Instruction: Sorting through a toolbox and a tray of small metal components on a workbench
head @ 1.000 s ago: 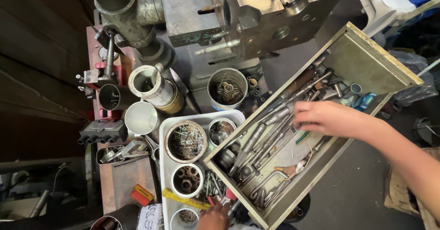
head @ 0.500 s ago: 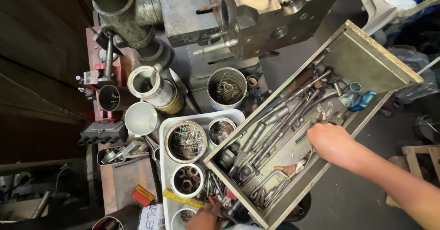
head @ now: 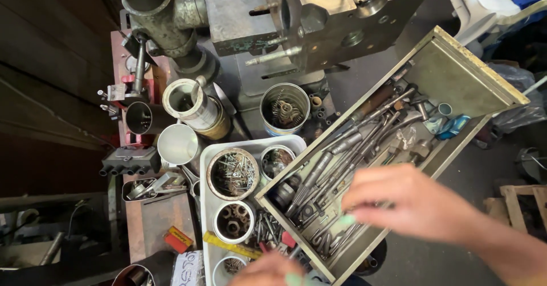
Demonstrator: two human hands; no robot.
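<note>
A long metal drawer (head: 478, 89) lies slantwise, full of wrenches, sockets and other steel tools (head: 342, 155). My right hand (head: 413, 206) is blurred and hovers over the drawer's near end, fingers pointing left towards the tools; nothing shows in its grasp. Only the top of my left hand (head: 266, 272) shows at the bottom edge, beside the drawer's near corner and the white tray (head: 212, 149). Its fingers are cut off by the frame.
The white tray holds a tin of screws (head: 232, 174), a tin of gears (head: 233, 222) and loose bits. An open can of springs (head: 284, 108), metal cylinders (head: 178, 143) and a heavy grey machine block (head: 319, 18) stand behind. A wooden pallet (head: 521, 206) lies at right.
My right hand has swept from the drawer's middle down to its near end and left. The left hand has risen a little into view.
</note>
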